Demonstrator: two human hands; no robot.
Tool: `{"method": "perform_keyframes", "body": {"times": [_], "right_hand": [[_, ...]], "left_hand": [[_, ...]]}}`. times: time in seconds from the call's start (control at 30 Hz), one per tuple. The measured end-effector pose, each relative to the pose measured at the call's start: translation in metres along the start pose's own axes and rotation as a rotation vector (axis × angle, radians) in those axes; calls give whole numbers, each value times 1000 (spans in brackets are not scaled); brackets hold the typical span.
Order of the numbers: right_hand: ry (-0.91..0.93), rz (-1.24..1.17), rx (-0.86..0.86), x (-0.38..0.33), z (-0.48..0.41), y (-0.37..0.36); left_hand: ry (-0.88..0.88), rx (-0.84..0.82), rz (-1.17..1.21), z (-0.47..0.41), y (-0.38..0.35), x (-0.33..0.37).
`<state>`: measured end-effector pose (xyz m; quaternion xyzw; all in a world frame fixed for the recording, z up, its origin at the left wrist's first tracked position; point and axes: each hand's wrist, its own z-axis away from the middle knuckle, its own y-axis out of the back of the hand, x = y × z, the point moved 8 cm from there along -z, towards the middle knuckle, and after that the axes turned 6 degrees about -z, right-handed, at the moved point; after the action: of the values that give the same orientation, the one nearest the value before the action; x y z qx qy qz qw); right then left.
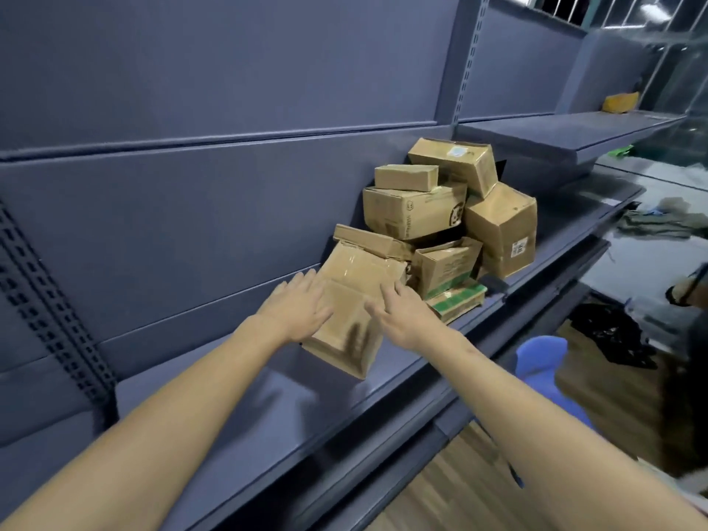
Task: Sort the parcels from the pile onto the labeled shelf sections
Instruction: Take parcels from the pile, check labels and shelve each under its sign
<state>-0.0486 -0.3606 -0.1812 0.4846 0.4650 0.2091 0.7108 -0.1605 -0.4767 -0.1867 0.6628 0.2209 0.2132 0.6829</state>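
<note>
Head view. Taped brown cardboard parcel (pixel 352 316): lying tilted on the grey-blue metal shelf (pixel 268 408), long axis running from the shelf's front lip up toward the back panel, far end leaning on the pile of brown cardboard boxes (pixel 440 216). Left hand (pixel 295 312): fingers straight, slightly spread, lying against the parcel's left side. Right hand (pixel 402 316): fingers straight and apart over its right edge; contact cannot be told. Bare shelf is stretching leftward of the parcel; its near corner is sitting close to the lip.

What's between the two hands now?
In the head view, a taped cardboard box lies between left hand and right hand, at the pile's near end.
</note>
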Motion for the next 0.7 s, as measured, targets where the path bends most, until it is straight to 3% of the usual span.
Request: {"method": "perform_keyframes", "body": {"times": [0.27, 0.33, 0.7], "right_hand": [[-106, -444, 102, 48, -47, -50], [-57, -530, 126, 49, -52, -57], [-47, -613, -9, 43, -58, -76]], "left_hand": [[210, -124, 410, -50, -55, -33], [229, -102, 468, -64, -65, -38], [286, -45, 423, -54, -76, -43]]}}
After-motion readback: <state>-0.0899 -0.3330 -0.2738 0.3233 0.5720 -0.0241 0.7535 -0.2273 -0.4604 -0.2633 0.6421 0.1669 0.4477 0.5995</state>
